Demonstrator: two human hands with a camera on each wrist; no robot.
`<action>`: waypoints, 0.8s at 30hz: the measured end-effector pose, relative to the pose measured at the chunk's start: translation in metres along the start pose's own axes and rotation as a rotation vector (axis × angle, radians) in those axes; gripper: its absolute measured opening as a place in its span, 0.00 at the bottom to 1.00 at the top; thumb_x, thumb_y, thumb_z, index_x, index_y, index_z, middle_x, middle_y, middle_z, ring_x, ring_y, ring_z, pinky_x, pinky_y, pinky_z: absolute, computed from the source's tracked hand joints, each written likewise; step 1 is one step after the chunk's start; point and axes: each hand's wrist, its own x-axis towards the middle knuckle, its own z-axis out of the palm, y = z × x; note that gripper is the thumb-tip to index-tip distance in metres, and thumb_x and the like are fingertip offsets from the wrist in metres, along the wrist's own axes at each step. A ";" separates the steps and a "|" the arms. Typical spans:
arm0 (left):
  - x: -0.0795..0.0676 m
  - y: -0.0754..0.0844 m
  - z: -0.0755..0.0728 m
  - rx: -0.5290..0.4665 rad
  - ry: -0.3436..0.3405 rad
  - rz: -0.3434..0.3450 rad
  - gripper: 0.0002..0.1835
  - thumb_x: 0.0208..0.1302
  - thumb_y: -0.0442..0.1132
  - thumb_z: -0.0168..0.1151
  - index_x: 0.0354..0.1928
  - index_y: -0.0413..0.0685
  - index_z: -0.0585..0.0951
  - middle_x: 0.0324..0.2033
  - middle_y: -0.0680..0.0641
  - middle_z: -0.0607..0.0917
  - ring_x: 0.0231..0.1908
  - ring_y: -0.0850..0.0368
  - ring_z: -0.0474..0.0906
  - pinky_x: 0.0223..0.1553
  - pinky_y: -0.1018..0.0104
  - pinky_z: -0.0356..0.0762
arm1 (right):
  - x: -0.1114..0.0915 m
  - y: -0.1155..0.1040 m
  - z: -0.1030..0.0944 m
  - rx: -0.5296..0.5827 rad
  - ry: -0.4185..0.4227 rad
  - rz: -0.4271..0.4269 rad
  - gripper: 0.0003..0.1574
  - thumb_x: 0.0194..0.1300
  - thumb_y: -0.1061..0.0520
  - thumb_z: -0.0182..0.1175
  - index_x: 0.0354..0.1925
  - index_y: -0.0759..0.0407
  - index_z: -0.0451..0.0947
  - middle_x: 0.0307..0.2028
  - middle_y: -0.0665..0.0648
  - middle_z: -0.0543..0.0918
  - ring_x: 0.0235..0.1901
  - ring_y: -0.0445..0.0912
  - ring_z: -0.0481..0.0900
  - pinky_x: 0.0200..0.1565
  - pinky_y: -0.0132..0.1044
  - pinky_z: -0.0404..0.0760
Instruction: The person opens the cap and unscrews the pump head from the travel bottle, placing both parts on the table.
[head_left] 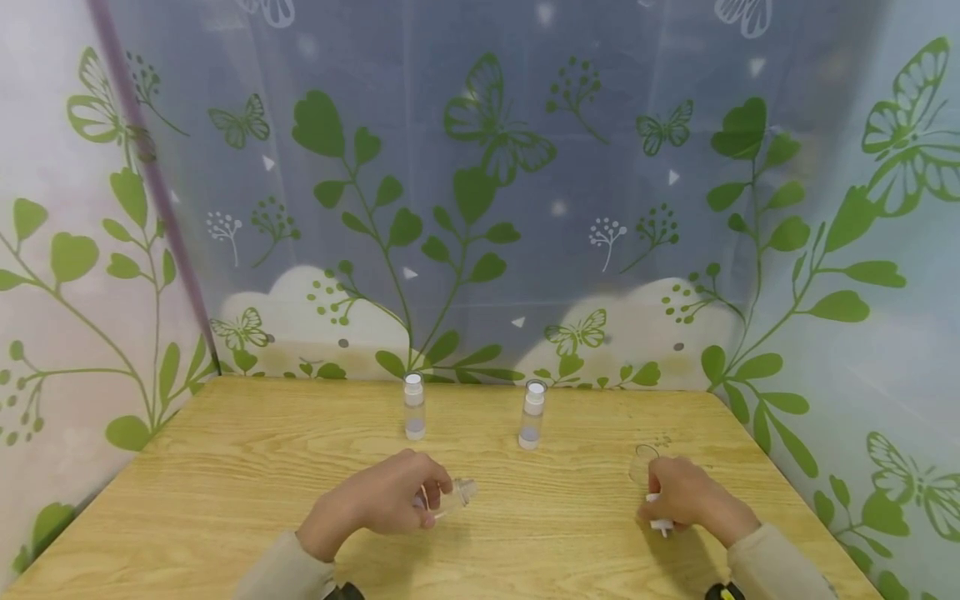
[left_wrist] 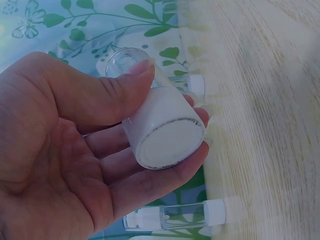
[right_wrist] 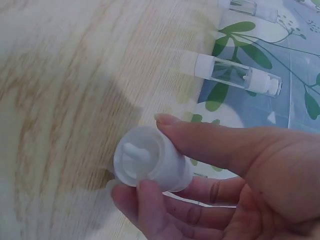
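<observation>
My left hand (head_left: 390, 492) grips a clear bottle (head_left: 459, 495) tilted on its side, its open threaded neck pointing right in the head view. The bottle's white base (left_wrist: 171, 142) faces the left wrist camera, the thumb across the clear wall and fingers beneath. Over the right part of the table, my right hand (head_left: 693, 493) pinches a white pump head (right_wrist: 150, 159) between thumb and fingers. Its hollow underside and short stem face the right wrist camera. Just behind this hand is a clear cap (head_left: 642, 467), partly hidden by the fingers.
Two pump bottles with white tops and clear caps stand upright toward the back of the wooden table (head_left: 225, 467): one on the left (head_left: 415, 408), one on the right (head_left: 532, 417). Printed curtains (head_left: 480, 250) with green leaves and butterflies enclose the back and sides.
</observation>
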 end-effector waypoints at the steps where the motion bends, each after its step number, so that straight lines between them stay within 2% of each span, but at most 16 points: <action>1: 0.000 0.000 0.000 -0.007 -0.003 -0.006 0.20 0.59 0.24 0.68 0.55 0.35 0.85 0.38 0.48 0.90 0.38 0.64 0.84 0.39 0.72 0.82 | 0.000 0.001 0.000 -0.007 0.003 -0.004 0.18 0.55 0.61 0.76 0.29 0.62 0.74 0.24 0.56 0.78 0.17 0.45 0.78 0.20 0.33 0.79; 6: -0.001 0.000 0.000 -0.009 -0.001 -0.015 0.20 0.58 0.24 0.68 0.55 0.35 0.84 0.38 0.48 0.90 0.38 0.63 0.84 0.39 0.72 0.82 | 0.003 0.003 0.001 -0.046 0.018 -0.028 0.16 0.55 0.59 0.77 0.24 0.59 0.77 0.20 0.53 0.79 0.14 0.42 0.76 0.20 0.32 0.76; 11: -0.001 -0.001 0.000 0.002 0.009 -0.011 0.21 0.57 0.23 0.68 0.55 0.35 0.84 0.38 0.47 0.90 0.39 0.62 0.85 0.40 0.72 0.82 | 0.005 0.007 0.004 -0.082 0.029 -0.035 0.16 0.54 0.58 0.77 0.25 0.59 0.78 0.21 0.52 0.79 0.15 0.42 0.77 0.19 0.33 0.79; 24: -0.002 -0.002 -0.001 0.011 0.012 -0.011 0.22 0.56 0.23 0.67 0.55 0.34 0.84 0.39 0.45 0.90 0.40 0.60 0.86 0.41 0.72 0.83 | 0.005 0.011 0.006 -0.073 0.041 -0.040 0.16 0.55 0.57 0.77 0.24 0.59 0.77 0.18 0.53 0.79 0.13 0.43 0.77 0.18 0.33 0.78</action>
